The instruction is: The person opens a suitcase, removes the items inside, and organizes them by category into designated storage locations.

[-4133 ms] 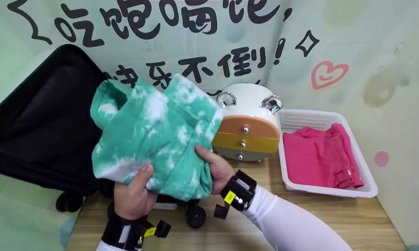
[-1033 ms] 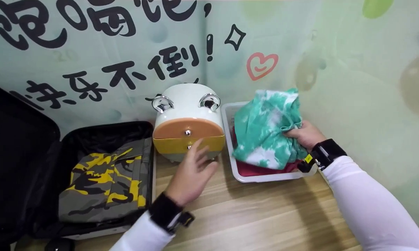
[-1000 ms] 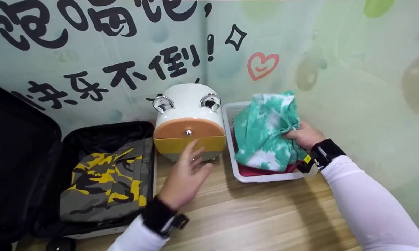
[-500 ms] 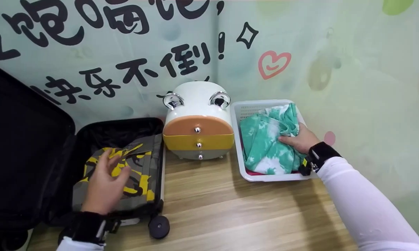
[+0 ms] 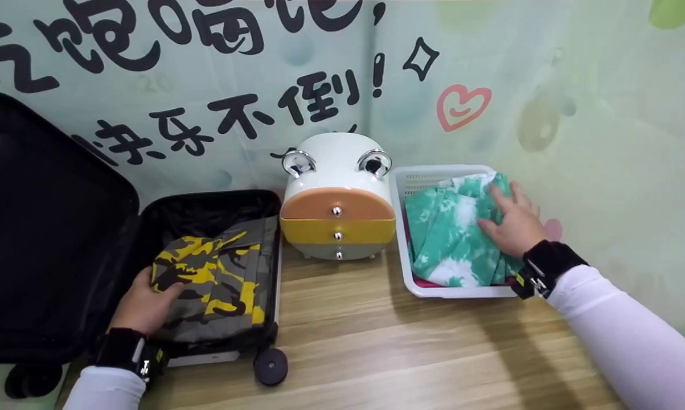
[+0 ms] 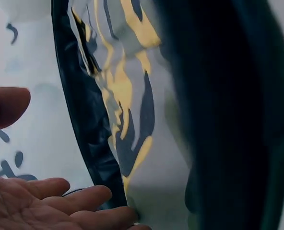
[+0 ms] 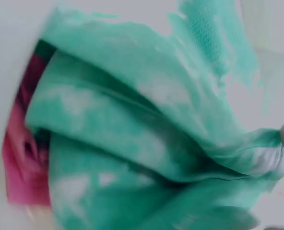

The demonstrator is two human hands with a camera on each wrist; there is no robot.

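Note:
A folded green-and-white tie-dye garment (image 5: 450, 228) lies in the white plastic basket (image 5: 462, 292), on top of pink cloth (image 7: 27, 177). My right hand (image 5: 516, 225) rests at the garment's right side with its fingers spread. In the right wrist view, a fingertip touches a bunched edge of the green cloth. My left hand (image 5: 146, 304) is over the open black suitcase (image 5: 217, 202), at the left edge of a folded grey, black and yellow camouflage garment (image 5: 211, 285). Its fingers (image 6: 91, 199) are extended beside that cloth, thumb apart.
A white drawer box (image 5: 337, 171) with chrome rings and orange, yellow and grey drawers stands between suitcase and basket. The suitcase's raised lid (image 5: 40, 228) takes up the left. A wood-grain table (image 5: 365, 341) lies beneath, with a printed backdrop behind.
The green garment has gone from both hands down into the basket. My right hand has loosened its grip. My left hand has moved left from before the drawer box to the camouflage garment.

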